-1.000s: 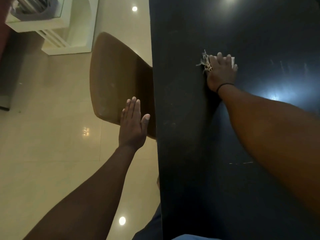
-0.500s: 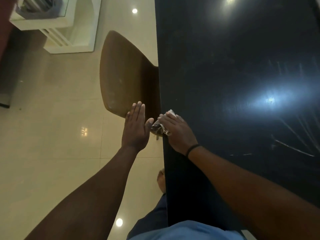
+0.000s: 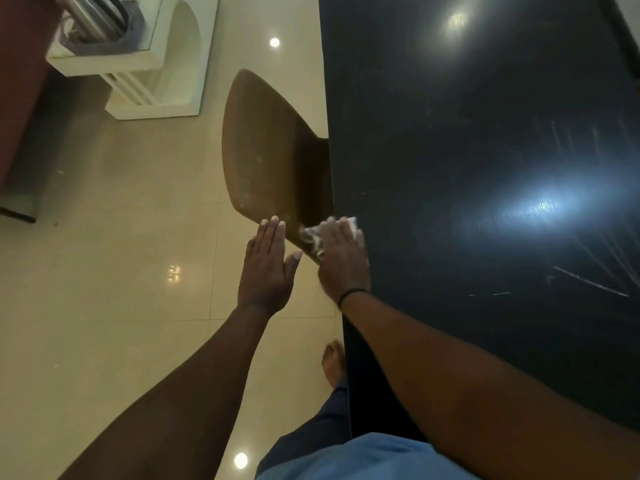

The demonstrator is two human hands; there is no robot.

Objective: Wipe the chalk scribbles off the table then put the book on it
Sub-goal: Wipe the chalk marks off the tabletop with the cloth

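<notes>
A black glossy table fills the right half of the view. My right hand presses a white fringed cloth flat at the table's left edge, and part of the cloth hangs over that edge. Faint white chalk lines show on the table at the far right, with fainter streaks above them. My left hand hovers flat with its fingers together just left of the table edge, palm down, holding nothing. No book is in view.
A brown chair stands tucked against the table's left edge, right beyond my hands. A white stand with a metal vessel on it sits at the upper left on the glossy tiled floor. My bare foot is beside the table.
My right hand swept the cloth from the middle of the table back to its left edge. My left hand stayed beside the edge.
</notes>
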